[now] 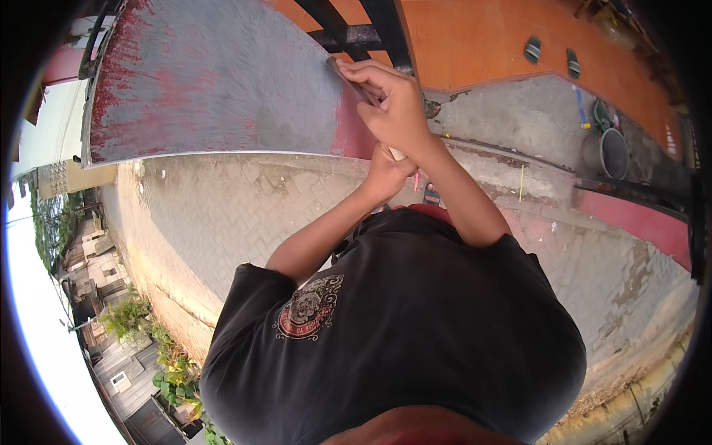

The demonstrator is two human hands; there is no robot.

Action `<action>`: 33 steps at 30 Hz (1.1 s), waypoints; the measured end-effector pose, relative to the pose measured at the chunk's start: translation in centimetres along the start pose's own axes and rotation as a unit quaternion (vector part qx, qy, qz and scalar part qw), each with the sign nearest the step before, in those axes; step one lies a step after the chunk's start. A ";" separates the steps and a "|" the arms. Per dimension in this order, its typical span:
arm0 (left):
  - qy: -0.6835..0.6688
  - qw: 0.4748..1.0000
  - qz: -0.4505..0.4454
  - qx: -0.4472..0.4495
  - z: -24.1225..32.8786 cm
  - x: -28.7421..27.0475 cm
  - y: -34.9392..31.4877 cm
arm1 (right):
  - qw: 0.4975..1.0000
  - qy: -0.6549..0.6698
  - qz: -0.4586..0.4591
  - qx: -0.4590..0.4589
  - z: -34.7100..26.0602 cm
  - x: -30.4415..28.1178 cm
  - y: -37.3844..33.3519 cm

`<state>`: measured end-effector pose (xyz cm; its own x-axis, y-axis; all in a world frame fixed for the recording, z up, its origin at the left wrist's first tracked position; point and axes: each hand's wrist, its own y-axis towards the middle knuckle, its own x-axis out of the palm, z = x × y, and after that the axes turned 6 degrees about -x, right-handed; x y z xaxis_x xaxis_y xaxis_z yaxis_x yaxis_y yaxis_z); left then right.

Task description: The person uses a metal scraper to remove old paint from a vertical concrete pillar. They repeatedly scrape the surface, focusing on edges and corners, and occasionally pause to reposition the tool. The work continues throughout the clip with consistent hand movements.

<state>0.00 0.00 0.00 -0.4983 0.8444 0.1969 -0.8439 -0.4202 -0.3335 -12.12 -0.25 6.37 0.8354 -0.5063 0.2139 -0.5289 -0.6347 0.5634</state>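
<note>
A narrow flat metal scraping tool (pixel 354 87) with a pale wooden handle (pixel 397 154) slants between my hands. My right hand (pixel 397 104) is closed round its blade, the fingers pointing toward the tip. Below it, my left hand (pixel 389 174) is closed at the handle end, partly covered by my right wrist. The tool's tip lies at the right part of a large metal panel (pixel 200 89). Bare grey, streaked metal covers most of the panel, with red paint left in patches and along its left edge. A smooth red area (pixel 354 122) shows beside my right hand.
Black metal bars (pixel 360 33) stand behind the panel. Beyond are an orange tiled floor (pixel 475 37) with a pair of sandals (pixel 532 49), and a grey bucket (pixel 614 153) at the right. Paving blocks (pixel 245 196) lie below. A red panel (pixel 630 226) stands at the right.
</note>
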 end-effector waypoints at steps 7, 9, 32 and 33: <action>-0.027 0.998 -0.042 0.041 1.4 -1.0 0.6 | 1.000 0.016 0.021 -0.004 -0.4 0.7 1.1; -0.029 0.996 0.046 0.075 1.2 1.4 -0.4 | 0.999 -0.031 -0.002 -0.021 -1.5 0.2 0.6; 0.234 0.967 -0.001 0.100 -5.2 -1.7 -2.3 | 0.983 -0.134 -0.028 -0.119 -0.8 1.6 -4.8; 0.210 0.974 -0.009 0.085 -5.7 -1.8 -2.7 | 0.984 -0.129 -0.024 -0.122 -0.7 1.6 -5.3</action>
<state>4.33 1.47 -4.69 -0.3881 0.8984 -0.2057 -0.8901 -0.4232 -0.1690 -7.85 2.69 4.23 0.7763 -0.6303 -0.0096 -0.4117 -0.5185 0.7494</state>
